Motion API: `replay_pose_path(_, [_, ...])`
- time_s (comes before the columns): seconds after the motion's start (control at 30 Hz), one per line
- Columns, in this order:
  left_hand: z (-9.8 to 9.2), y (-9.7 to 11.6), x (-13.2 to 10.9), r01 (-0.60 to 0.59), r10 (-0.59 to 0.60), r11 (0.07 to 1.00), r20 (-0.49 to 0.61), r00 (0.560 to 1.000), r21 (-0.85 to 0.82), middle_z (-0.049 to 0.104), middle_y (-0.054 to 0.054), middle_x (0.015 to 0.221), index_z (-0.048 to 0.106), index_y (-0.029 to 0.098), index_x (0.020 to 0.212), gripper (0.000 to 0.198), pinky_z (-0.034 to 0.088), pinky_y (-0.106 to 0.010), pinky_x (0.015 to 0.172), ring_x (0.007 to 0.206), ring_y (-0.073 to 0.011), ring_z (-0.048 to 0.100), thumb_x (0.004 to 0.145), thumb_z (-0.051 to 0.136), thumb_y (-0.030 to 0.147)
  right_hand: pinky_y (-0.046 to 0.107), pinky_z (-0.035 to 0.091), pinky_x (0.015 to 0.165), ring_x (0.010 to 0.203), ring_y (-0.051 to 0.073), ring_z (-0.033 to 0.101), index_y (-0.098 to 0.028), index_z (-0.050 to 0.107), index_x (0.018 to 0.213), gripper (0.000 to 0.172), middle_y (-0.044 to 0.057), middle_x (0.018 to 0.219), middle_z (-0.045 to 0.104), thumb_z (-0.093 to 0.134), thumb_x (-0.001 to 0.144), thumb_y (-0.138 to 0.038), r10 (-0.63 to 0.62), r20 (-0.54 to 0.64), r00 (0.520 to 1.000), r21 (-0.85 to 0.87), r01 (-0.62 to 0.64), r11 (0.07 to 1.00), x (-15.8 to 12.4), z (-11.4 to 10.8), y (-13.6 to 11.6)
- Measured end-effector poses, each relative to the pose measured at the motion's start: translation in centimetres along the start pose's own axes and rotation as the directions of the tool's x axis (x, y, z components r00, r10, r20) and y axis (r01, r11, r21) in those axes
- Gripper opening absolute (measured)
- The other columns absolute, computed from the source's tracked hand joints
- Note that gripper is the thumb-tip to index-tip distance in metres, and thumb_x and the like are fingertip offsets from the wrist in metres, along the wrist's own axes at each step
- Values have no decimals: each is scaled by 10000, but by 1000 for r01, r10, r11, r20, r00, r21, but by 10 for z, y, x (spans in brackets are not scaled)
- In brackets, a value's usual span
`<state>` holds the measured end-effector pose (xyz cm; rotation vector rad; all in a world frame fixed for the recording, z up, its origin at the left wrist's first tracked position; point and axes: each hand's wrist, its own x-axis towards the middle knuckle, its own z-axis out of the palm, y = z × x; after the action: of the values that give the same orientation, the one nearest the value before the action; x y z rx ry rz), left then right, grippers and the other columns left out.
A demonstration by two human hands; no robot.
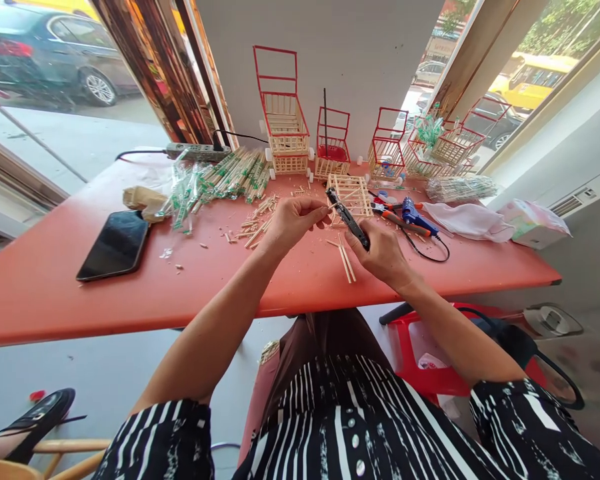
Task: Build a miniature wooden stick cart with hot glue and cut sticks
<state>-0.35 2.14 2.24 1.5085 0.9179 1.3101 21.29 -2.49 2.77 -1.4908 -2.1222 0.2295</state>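
Observation:
My left hand (299, 219) is closed in a pinch on a short thin wooden stick (332, 206), most of it hidden by the fingers. My right hand (383, 253) wraps round a long black cutter (347, 217), whose far end touches or nearly touches the stick. Just behind the hands stands a small frame of wooden sticks (355, 187), partly covered by the cutter. Several loose sticks (347, 261) lie below the cutter on the table. Left of my left hand is a scatter of cut stick pieces (255, 223).
On the red table (205, 293) lie a black phone (114, 245), wrapped sticks (230, 175), a blue glue gun (416, 212), orange-handled pliers (397, 217), a white cloth (470, 220) and a tissue box (535, 223). Stick-built carts, including a tall one (286, 123), stand along the wall.

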Motion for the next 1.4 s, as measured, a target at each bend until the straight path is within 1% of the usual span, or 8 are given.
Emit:
replay_pose_path(0.23, [-9,0,4,2,-2,1000,3,1000,20,657,-6,611,765,164,745,215,437,-243,574,556,-104,549,787,840,361,331,275,672,657,188,452,-266,402,781,380,8,704,527,546,1003,-538,8,46,999,4,-8,1000,12,7,-3])
replay_pose_path(0.47, [-9,2,12,29,-30,982,1,1000,188,589,30,527,701,169,700,144,384,-233,536,503,-100,497,843,681,164,331,252,664,632,176,446,-261,421,758,407,-1,671,512,550,991,-568,59,28,998,57,-60,997,12,14,-4])
replay_pose_path(0.6, [-1,5,12,-70,77,951,-13,997,300,586,33,551,681,177,701,167,382,-240,577,558,-113,506,865,665,200,332,264,666,632,172,470,-256,429,724,442,6,661,531,516,997,-594,74,9,997,78,-75,994,9,9,0])
replay_pose_path(0.8, [0,1,6,-158,163,929,12,986,334,606,23,595,663,182,701,196,383,-258,607,588,-120,505,877,648,267,325,305,687,679,189,574,-237,510,722,514,43,695,647,478,1025,-652,124,123,985,51,-131,990,4,3,0])
replay_pose_path(0.97, [-11,-9,-1,-102,104,945,10,994,309,592,29,563,685,184,708,195,365,-261,574,536,-112,481,862,666,303,326,272,665,693,196,534,-232,533,705,573,48,706,626,470,1026,-702,166,176,970,-119,-146,982,6,4,-6])
replay_pose_path(1.13, [-15,-22,-10,-44,49,978,-19,999,204,623,10,609,689,189,754,209,404,-265,582,555,-126,526,871,650,357,328,250,664,684,189,508,-223,523,696,584,48,691,603,452,1043,-687,113,195,974,-191,-75,979,7,8,-6])
replay_pose_path(1.3, [-13,-20,-17,-82,102,938,-41,994,336,551,33,587,703,191,789,249,360,-274,598,556,-128,460,908,633,398,327,252,664,664,184,512,-214,579,719,564,53,687,618,442,1059,-643,99,210,973,-197,-57,979,10,11,-3])
replay_pose_path(1.4, [-17,-14,-17,-77,110,904,-55,992,420,593,24,645,735,181,836,221,354,-276,621,594,-134,463,911,626,358,324,258,657,668,185,527,-207,601,716,584,58,698,637,432,1070,-639,79,243,967,-194,-31,980,16,10,-7])
